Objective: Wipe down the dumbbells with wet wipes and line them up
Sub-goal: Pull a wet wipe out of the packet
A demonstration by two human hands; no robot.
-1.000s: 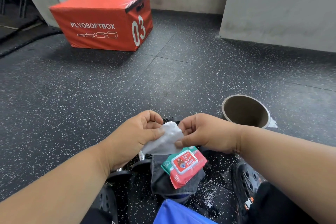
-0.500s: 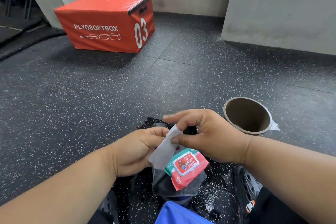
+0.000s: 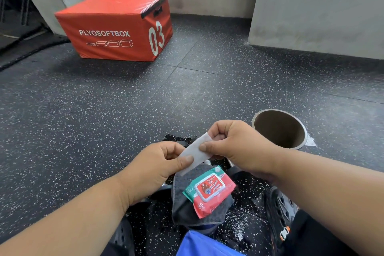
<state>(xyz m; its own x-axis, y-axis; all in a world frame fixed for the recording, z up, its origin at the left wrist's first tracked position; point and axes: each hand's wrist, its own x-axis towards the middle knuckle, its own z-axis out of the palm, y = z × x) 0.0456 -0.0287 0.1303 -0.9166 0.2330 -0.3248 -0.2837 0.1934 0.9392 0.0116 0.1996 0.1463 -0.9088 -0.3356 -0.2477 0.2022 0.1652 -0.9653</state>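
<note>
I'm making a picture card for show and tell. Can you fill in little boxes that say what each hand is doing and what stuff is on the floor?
left hand: pinches the lower end of the white wipe
right hand: pinches the wipe's upper end
wipes pack: lid shut, lying on a grey cloth
round bin: open, right of the hands
red box: far left, marked 03
dumbbells: mostly hidden
</note>
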